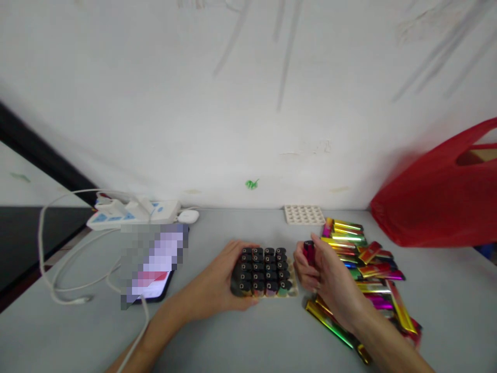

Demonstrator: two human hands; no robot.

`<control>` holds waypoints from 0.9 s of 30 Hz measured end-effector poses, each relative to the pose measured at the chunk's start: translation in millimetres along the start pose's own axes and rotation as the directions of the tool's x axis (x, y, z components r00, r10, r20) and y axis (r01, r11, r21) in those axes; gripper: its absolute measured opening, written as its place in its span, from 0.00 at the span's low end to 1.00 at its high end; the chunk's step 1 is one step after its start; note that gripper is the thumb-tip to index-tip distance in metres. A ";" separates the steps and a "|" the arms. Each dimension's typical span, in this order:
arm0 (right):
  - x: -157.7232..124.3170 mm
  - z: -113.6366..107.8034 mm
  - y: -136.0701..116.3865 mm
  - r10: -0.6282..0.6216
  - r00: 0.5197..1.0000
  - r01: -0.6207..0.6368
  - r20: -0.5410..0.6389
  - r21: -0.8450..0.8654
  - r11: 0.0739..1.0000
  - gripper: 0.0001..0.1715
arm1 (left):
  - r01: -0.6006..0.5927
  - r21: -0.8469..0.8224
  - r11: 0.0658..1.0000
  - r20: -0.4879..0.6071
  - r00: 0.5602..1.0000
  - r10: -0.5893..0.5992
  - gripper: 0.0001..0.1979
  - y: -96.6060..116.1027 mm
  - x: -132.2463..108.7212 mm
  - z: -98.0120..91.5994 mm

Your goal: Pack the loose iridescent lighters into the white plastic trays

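My left hand (229, 280) curls around the left side of a pale tray (292, 290) on the table. Rows of lighters (265, 269) with black tops stand upright in it, and a strip of the tray shows along the right edge. My right hand (320, 269) is closed on a dark red lighter (309, 253), held upright just right of the tray. Beside and beyond that hand lies a loose pile of shiny lighters (375, 286) in gold, red, green and purple. My right forearm covers part of the pile.
A second white tray with holes (305, 214) lies by the wall. A red bag (442, 197) stands at the right. To the left are a power strip (135, 213), a white charger (188, 216), a phone (159, 286) and a loose white cable (41, 243).
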State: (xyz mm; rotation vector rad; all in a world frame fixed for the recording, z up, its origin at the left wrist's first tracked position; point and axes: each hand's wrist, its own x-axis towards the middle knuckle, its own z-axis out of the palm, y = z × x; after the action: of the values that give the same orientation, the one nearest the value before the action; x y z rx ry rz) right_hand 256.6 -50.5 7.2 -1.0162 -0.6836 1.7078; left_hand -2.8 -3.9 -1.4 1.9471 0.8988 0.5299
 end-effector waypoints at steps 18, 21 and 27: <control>1.2 -5.2 2.4 0.055 0.998 -0.054 -0.007 0.008 0.998 0.31 | -0.028 0.040 0.999 0.024 0.999 0.027 0.40 0.7 1.8 -1.6; -0.7 -4.2 4.4 0.059 0.998 -0.059 -0.010 -0.008 0.998 0.31 | -0.030 0.050 0.998 0.027 0.999 0.029 0.40 0.4 1.7 -1.4; -1.2 0.1 8.1 0.035 0.999 -0.036 -0.015 -0.020 0.999 0.33 | -0.029 0.058 0.998 0.026 0.999 0.027 0.40 -0.8 1.8 -1.1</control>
State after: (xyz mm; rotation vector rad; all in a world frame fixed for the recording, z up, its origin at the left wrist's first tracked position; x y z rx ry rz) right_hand 252.9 -54.4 1.0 -1.0595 -0.6788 1.7257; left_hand -2.6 -1.6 -1.5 2.0175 0.8812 0.4994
